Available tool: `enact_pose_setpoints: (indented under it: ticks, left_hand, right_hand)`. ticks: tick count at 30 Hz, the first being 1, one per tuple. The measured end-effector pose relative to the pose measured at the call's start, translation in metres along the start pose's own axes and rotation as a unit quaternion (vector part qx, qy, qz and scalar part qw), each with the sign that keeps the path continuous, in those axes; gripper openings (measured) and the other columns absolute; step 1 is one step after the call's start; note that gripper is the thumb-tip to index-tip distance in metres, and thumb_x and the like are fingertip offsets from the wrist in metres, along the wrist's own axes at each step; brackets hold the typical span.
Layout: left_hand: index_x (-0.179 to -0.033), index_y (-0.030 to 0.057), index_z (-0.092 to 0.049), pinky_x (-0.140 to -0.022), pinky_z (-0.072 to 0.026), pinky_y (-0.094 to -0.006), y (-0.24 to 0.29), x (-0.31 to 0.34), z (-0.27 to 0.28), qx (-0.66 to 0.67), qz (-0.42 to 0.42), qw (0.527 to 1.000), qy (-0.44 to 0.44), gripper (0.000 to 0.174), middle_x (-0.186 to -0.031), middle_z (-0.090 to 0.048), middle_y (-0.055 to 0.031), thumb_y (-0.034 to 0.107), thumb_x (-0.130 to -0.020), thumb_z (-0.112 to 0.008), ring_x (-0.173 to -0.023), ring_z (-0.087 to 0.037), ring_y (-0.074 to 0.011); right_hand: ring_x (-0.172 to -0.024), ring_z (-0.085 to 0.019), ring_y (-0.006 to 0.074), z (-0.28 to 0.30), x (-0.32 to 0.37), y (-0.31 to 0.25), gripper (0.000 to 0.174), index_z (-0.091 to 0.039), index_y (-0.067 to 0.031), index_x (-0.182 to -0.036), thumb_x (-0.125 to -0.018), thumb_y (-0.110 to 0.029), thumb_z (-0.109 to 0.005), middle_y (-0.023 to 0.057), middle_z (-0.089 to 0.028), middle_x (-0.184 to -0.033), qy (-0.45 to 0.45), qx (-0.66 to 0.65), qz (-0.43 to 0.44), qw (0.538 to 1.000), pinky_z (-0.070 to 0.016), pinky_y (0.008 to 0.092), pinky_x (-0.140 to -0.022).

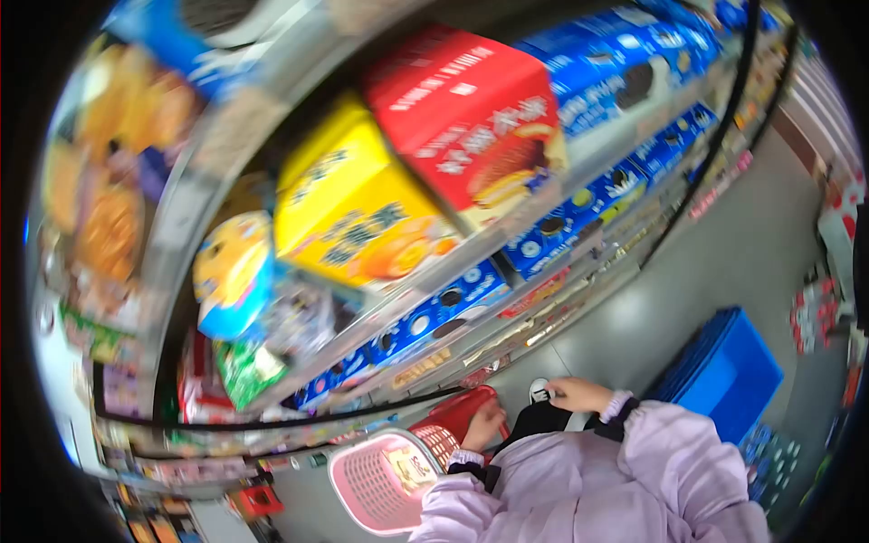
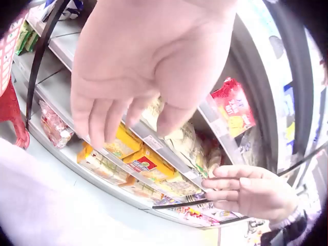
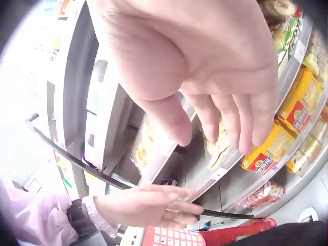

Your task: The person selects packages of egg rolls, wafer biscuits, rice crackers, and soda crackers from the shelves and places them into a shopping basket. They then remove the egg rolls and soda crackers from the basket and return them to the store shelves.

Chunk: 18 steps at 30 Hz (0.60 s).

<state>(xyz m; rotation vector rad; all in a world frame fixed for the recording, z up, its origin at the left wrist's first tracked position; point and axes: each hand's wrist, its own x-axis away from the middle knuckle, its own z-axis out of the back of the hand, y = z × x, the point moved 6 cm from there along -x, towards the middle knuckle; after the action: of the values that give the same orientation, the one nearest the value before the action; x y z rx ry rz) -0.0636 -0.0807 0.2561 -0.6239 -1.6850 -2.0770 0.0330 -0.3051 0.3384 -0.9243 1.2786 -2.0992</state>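
My left hand (image 1: 484,425) is in front of my body, right beside a pink basket (image 1: 348,493). Its fingers hang relaxed in the left wrist view, where the palm (image 2: 148,56) fills the top and holds nothing. A yellowish packet (image 1: 410,463) lies inside the basket. To the right of it, my right hand (image 1: 581,395) is raised before my waist, with nothing in its fingers. In the right wrist view its palm (image 3: 205,51) faces the camera, thumb apart from loosely extended fingers. Both hands are apart from the shelves.
A long shelf runs ahead, carrying a yellow box (image 1: 353,199), a red box (image 1: 471,118) and blue packs (image 1: 625,68). Blue crates (image 1: 724,371) stand on the floor at the right. A red object (image 1: 462,412) lies behind the basket. Grey floor (image 1: 625,317) stretches along the shelf.
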Motion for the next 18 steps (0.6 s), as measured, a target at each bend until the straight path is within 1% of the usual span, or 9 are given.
enact_pose_setpoints:
  ticks: [1,3,6,7,9,12,13,15,18]
  left_hand:
    - [-0.123,-0.0045,-0.039,-0.083,-0.0422,-0.0282,0.008,0.022,-0.017,0.012,0.039,0.997,-0.065,0.05,-0.106,-0.057,-0.0142,0.021,-0.083,-0.057,-0.094,-0.055,-0.018]
    - [-0.121,-0.0043,-0.042,-0.08,-0.0437,-0.028,0.03,0.057,-0.04,-0.033,0.039,0.992,-0.113,0.048,-0.101,-0.059,-0.0145,0.022,-0.084,-0.055,-0.09,-0.057,-0.0188]
    - [-0.123,-0.0023,-0.038,-0.078,-0.0439,-0.0261,0.026,0.076,-0.059,-0.045,0.05,0.994,-0.081,0.046,-0.095,-0.058,-0.0086,0.014,-0.084,-0.055,-0.087,-0.055,-0.0144]
    - [-0.122,-0.0025,-0.04,-0.075,-0.0443,-0.0256,0.035,0.085,-0.063,-0.064,0.007,0.997,-0.03,0.045,-0.093,-0.058,-0.0089,0.016,-0.084,-0.054,-0.085,-0.055,-0.014]
    - [-0.121,-0.0019,-0.042,-0.076,-0.0445,-0.0271,0.033,0.095,-0.076,-0.052,0.007,0.998,-0.032,0.044,-0.093,-0.059,-0.0107,0.02,-0.084,-0.054,-0.085,-0.056,-0.0164]
    - [-0.118,-0.0014,-0.045,-0.076,-0.0445,-0.0287,0.06,0.124,-0.087,-0.106,-0.02,0.994,-0.015,0.042,-0.093,-0.061,-0.0118,0.022,-0.084,-0.054,-0.086,-0.057,-0.0186]
    - [-0.118,-0.0002,-0.045,-0.077,-0.0443,-0.0296,0.058,0.131,-0.089,-0.091,-0.012,0.996,-0.02,0.043,-0.093,-0.061,-0.0124,0.024,-0.084,-0.054,-0.086,-0.058,-0.0206]
    - [-0.119,0.0,-0.045,-0.077,-0.0441,-0.0287,0.053,0.143,-0.087,-0.079,-0.007,0.997,-0.011,0.044,-0.094,-0.061,-0.0123,0.023,-0.083,-0.055,-0.086,-0.058,-0.0201]
    - [-0.12,0.0005,-0.044,-0.078,-0.0438,-0.0287,0.046,0.16,-0.072,-0.062,-0.003,0.998,-0.011,0.044,-0.099,-0.059,-0.0127,0.023,-0.084,-0.055,-0.09,-0.056,-0.0183]
  right_hand:
    - [-0.096,-0.056,0.0268,0.005,0.019,-0.005,0.037,-0.051,0.0008,-0.11,-0.081,-0.022,-0.057,0.0171,-0.057,-0.105,-0.046,-0.018,-0.046,0.998,-0.0438,0.0344,-0.083]
    - [-0.094,-0.057,0.0221,0.016,0.049,-0.016,0.034,-0.051,0.0004,-0.109,-0.081,-0.017,-0.057,0.0134,-0.059,-0.102,-0.064,-0.058,-0.033,0.996,-0.0458,0.031,-0.08]
    - [-0.087,-0.059,0.0189,0.024,0.083,-0.002,0.031,-0.053,0.0003,-0.106,-0.08,-0.014,-0.058,0.0112,-0.061,-0.097,-0.041,-0.109,-0.043,0.992,-0.0465,0.0295,-0.077]
    - [-0.085,-0.059,0.0191,0.025,0.093,0.003,0.03,-0.053,0.0007,-0.105,-0.08,-0.014,-0.058,0.0116,-0.061,-0.096,-0.034,-0.108,-0.047,0.992,-0.0468,0.0296,-0.076]
    - [-0.082,-0.059,0.0186,0.022,0.108,0.009,0.028,-0.054,0.0009,-0.103,-0.079,-0.014,-0.058,0.0117,-0.061,-0.093,-0.035,-0.102,-0.063,0.992,-0.047,0.0295,-0.074]
    - [-0.076,-0.058,0.0166,0.013,0.125,0.013,0.026,-0.055,0.0008,-0.101,-0.079,-0.012,-0.058,0.0108,-0.061,-0.091,-0.047,-0.098,-0.082,0.991,-0.0466,0.0289,-0.071]
    - [-0.076,-0.058,0.0166,0.006,0.129,0.016,0.026,-0.055,0.0011,-0.102,-0.079,-0.012,-0.058,0.0109,-0.061,-0.091,-0.063,-0.103,-0.087,0.989,-0.0466,0.0286,-0.071]
    - [-0.078,-0.059,0.0168,-0.007,0.133,0.018,0.026,-0.055,0.0016,-0.102,-0.079,-0.011,-0.058,0.0111,-0.061,-0.091,-0.085,-0.114,-0.095,0.985,-0.0466,0.0281,-0.072]
    - [-0.08,-0.059,0.0172,-0.021,0.129,-0.007,0.027,-0.054,0.0023,-0.103,-0.079,-0.009,-0.057,0.0118,-0.061,-0.094,-0.113,-0.113,-0.081,0.984,-0.0466,0.0277,-0.073]
